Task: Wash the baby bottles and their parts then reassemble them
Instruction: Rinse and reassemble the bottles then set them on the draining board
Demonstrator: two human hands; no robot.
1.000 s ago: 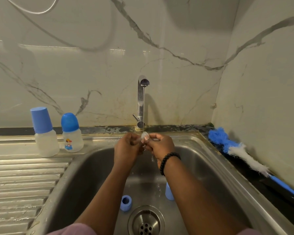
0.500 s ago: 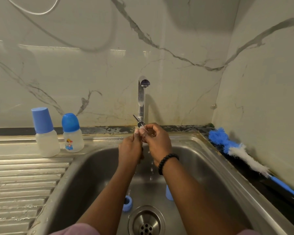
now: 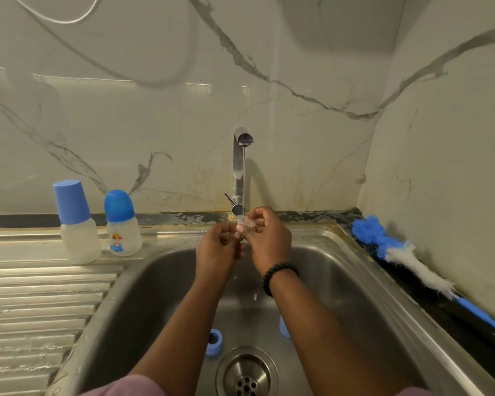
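My left hand point(image 3: 216, 248) and my right hand point(image 3: 269, 238) meet under the tap point(image 3: 239, 170), where a thin stream of water runs. Both pinch a small clear teat point(image 3: 245, 222) between their fingertips. On the sink floor lie a blue screw ring point(image 3: 214, 342) and a blue cap point(image 3: 283, 327), the cap half hidden behind my right forearm. Two small bottles with blue caps stand on the draining board at the left: a plain one point(image 3: 79, 232) and one with a printed picture point(image 3: 122, 227).
The steel sink point(image 3: 363, 284) has a drain point(image 3: 247, 375) at its front. A ribbed draining board point(image 3: 35, 312) stretches to the left. A blue and white bottle brush point(image 3: 406, 257) lies on the dark ledge along the right wall.
Both hands have stayed under the tap with the teat, rising slightly toward the spout and turning the teat between the fingers. Nothing else has moved.
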